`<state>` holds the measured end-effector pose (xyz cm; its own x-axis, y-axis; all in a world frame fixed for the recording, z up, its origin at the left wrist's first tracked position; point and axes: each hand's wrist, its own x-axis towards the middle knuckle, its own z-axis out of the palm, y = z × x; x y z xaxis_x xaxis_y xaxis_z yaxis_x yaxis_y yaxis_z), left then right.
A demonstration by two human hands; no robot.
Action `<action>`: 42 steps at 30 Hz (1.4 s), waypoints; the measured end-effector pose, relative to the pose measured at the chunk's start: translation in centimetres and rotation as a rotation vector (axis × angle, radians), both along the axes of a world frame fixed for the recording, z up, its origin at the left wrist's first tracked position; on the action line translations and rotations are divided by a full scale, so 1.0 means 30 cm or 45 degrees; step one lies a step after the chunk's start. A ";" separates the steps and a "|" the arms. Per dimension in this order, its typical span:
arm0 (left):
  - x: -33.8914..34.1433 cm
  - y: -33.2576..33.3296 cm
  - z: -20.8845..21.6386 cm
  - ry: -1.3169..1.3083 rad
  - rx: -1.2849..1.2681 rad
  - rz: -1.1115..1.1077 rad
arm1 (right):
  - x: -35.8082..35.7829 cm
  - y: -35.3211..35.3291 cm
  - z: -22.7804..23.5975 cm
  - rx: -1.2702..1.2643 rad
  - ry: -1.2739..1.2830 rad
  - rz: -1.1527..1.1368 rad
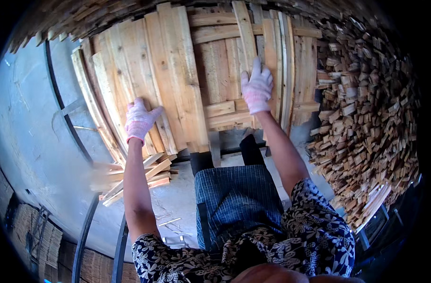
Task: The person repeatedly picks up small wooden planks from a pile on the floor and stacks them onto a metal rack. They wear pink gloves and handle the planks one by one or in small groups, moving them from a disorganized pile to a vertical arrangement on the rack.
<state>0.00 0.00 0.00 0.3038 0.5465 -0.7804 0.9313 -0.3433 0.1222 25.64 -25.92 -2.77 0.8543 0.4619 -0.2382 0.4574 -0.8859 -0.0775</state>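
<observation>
My left hand [142,119], in a pale pink and white glove, rests on the left group of wooden boards [175,70], its thumb stretched to the right and its fingers apart. My right hand [258,89], gloved the same way, is at the near end of a narrow, slightly tilted wooden plank [243,29]. That plank's end lies between the thumb and the forefinger, which is stretched out; part of the grip is hidden under the palm. Beneath it are crosswise slats [215,34] and a lower layer of upright boards [220,66]. More narrow planks [285,61] lie just right of my hand.
A tall heap of stacked wood pieces [366,108] fills the right side. Loose offcuts [154,177] lie on the grey floor [41,141] below my left hand. Dark metal bars [64,104] run along the left. More stacked wood [93,23] lines the far edge.
</observation>
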 end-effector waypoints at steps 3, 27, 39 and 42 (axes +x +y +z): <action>0.034 0.175 0.012 -0.062 0.225 -0.064 | 0.039 0.112 -0.167 0.137 0.028 -0.130; -0.017 -0.008 -0.033 -0.102 0.128 -0.022 | 0.104 -0.247 0.065 -0.027 0.069 0.035; -0.013 -0.017 0.002 -0.029 0.113 -0.021 | -0.242 0.318 -0.071 0.300 0.426 -0.165; 0.041 -0.010 0.024 0.016 0.098 -0.016 | -0.301 0.414 0.013 0.024 0.437 -0.173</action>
<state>1.22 -0.29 0.71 0.3012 0.6010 -0.7403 0.9281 -0.3628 0.0831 16.62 -13.52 -2.39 0.7801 0.3568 -0.5140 0.2803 -0.9337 -0.2229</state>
